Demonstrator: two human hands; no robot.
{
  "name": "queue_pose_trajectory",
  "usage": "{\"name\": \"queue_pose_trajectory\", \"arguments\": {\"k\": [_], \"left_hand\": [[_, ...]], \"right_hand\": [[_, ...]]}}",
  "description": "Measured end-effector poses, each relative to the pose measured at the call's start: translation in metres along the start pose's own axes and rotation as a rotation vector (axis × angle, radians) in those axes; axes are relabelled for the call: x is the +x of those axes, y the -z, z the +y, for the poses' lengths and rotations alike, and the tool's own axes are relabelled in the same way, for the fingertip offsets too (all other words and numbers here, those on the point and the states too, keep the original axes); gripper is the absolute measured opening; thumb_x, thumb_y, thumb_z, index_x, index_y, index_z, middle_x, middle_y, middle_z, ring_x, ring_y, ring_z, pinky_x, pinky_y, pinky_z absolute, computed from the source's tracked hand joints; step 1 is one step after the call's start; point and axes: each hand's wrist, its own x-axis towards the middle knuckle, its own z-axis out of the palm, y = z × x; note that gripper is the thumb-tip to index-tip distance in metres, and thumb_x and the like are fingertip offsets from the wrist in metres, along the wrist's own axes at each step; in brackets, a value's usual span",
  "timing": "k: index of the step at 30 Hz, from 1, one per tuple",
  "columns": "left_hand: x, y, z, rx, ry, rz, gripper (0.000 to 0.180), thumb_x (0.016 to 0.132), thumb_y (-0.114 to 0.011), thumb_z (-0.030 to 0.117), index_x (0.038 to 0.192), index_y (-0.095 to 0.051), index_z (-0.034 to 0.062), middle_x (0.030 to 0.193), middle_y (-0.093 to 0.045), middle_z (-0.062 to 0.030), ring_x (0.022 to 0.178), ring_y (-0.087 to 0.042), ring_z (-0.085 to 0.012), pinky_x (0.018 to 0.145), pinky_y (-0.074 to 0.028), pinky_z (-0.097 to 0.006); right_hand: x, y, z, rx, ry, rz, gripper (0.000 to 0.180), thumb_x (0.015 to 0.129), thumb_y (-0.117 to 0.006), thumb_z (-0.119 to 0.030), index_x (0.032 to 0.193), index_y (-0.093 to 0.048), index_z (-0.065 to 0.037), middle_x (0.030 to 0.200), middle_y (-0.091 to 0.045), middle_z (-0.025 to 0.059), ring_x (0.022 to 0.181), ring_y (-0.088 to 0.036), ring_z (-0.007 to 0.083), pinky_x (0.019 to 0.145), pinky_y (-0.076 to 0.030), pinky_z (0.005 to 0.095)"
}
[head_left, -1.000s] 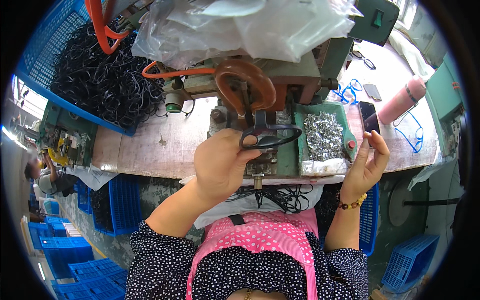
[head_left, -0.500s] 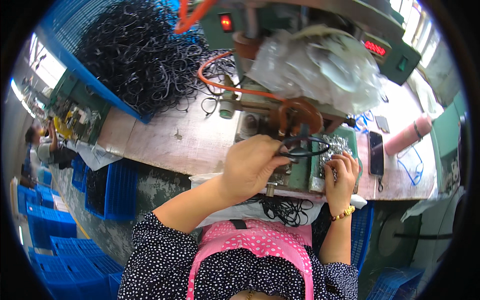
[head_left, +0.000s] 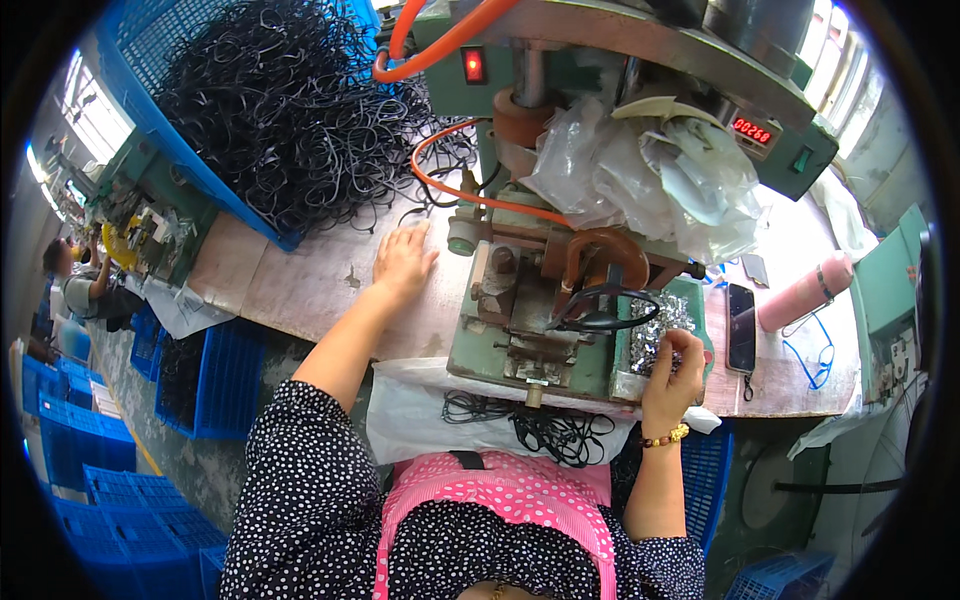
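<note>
My left hand [head_left: 405, 262] reaches over the tabletop, fingers stretched toward the heap of black cord loops [head_left: 290, 110]; nothing shows in it. My right hand [head_left: 676, 372] is closed, its fingertips bent together over small shiny metal pieces [head_left: 650, 325] in a green tray [head_left: 697, 310]. What those fingertips hold, if anything, is too small to make out. Between my hands stands a green bench press [head_left: 480, 350]. A black cord loop [head_left: 632, 323] lies across its working area, apart from both hands.
The blue basket [head_left: 190, 165] of loops tilts onto the table. More black loops [head_left: 540, 425] lie on white cloth by my lap. Right of the tray are a phone [head_left: 741, 330], a pink bottle [head_left: 805, 292] and a blue cord [head_left: 815, 365]. An orange hose [head_left: 450, 195] crosses the press.
My left hand has let go of the black loop at the press and moved left and away over the table. My right hand's fingers have drawn together over the metal pieces.
</note>
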Motion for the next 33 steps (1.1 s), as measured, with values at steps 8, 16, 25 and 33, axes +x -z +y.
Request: {"name": "queue_pose_trajectory", "arguments": {"k": [8, 16, 25, 33], "left_hand": [[-0.069, 0.035, 0.028, -0.310, -0.055, -0.352, 0.024, 0.092, -0.065, 0.012, 0.114, -0.060, 0.0055, 0.098, -0.061, -0.0149, 0.091, -0.062, -0.0371, 0.079, -0.051, -0.045], [-0.064, 0.045, 0.005, -0.010, -0.130, -0.083, 0.030, 0.082, -0.065, 0.003, 0.112, -0.064, 0.0085, 0.106, -0.058, -0.0130, 0.100, -0.058, -0.0366, 0.083, -0.050, -0.046], [-0.048, 0.109, 0.018, -0.327, 0.093, -0.014, 0.025, 0.104, -0.057, 0.025, 0.089, -0.061, 0.0056, 0.073, -0.064, -0.0071, 0.052, -0.056, -0.0232, 0.052, -0.042, -0.035], [-0.028, 0.191, 0.128, -1.382, 0.278, 0.240, 0.022, 0.108, -0.047, 0.016, 0.111, -0.059, -0.0025, 0.087, -0.066, -0.0062, 0.070, -0.061, -0.0111, 0.059, -0.047, -0.025]], "right_hand": [[0.003, 0.004, -0.003, 0.086, 0.001, -0.077, 0.016, 0.087, -0.067, 0.005, 0.100, -0.069, -0.004, 0.090, -0.065, 0.0101, 0.084, -0.061, 0.0266, 0.085, -0.048, 0.0384], [0.002, 0.009, -0.002, 0.034, 0.108, -0.074, 0.020, 0.085, -0.065, 0.007, 0.099, -0.073, -0.005, 0.094, -0.071, 0.0078, 0.090, -0.067, 0.0248, 0.110, -0.041, 0.0499], [0.013, 0.021, -0.019, 0.213, -0.029, -0.135, 0.018, 0.085, -0.066, 0.009, 0.097, -0.073, -0.002, 0.092, -0.067, 0.0060, 0.085, -0.063, 0.0184, 0.093, -0.048, 0.0338], [0.029, 0.008, -0.070, 0.824, -0.247, -0.239, 0.016, 0.089, -0.063, 0.010, 0.102, -0.069, 0.002, 0.101, -0.063, 0.0054, 0.095, -0.058, 0.0126, 0.085, -0.045, 0.0245]]}}
